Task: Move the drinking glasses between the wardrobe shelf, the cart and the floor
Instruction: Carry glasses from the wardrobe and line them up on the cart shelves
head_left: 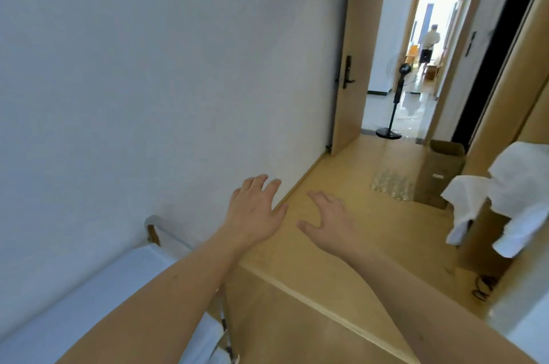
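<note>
Both arms reach forward, left hand (256, 208) and right hand (330, 221) palm-down, fingers spread, holding nothing.

Wooden floor (341, 182) — drinking glasses (392, 185) clustered on it, just beside a cardboard box (439, 176).

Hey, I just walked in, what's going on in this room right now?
A person is reaching forward with both arms, and neither hand holds anything: the left hand and the right hand are both open with fingers spread. A cluster of clear drinking glasses stands on the wooden floor ahead, beside a cardboard box. The hands are well short of the glasses. The door beyond stands open, with a standing fan in the doorway.
</note>
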`<action>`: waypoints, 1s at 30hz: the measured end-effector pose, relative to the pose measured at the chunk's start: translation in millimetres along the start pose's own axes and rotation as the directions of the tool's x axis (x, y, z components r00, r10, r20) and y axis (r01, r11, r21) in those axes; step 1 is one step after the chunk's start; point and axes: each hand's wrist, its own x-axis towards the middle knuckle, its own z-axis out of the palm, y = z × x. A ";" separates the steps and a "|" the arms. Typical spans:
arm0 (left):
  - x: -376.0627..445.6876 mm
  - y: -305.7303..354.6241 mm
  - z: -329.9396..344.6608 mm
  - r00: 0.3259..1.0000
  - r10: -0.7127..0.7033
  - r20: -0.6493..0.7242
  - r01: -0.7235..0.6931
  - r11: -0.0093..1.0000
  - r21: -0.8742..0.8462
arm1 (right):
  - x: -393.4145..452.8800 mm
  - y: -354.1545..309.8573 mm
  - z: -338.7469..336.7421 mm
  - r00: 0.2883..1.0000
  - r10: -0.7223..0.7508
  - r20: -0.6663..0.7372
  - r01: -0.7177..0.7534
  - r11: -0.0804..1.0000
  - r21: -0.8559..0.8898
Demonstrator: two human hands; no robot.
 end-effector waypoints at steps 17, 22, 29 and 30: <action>216.7 201.5 68.6 0.946 0.323 0.017 -0.318 0.938 -0.141 | 67.9 194.0 -149.4 0.949 0.246 -0.197 -0.278 0.948 -0.153; 266.9 215.5 95.1 0.925 0.378 0.029 -0.363 0.906 -0.215 | 102.5 228.7 -150.0 0.923 0.302 -0.237 -0.345 0.924 -0.167; 365.6 215.8 132.4 0.879 0.476 0.037 -0.454 0.857 -0.243 | 182.5 266.8 -142.0 0.877 0.389 -0.282 -0.441 0.885 -0.151; 380.9 214.9 137.1 0.873 0.485 0.040 -0.460 0.850 -0.256 | 195.6 271.0 -140.9 0.871 0.400 -0.286 -0.454 0.877 -0.158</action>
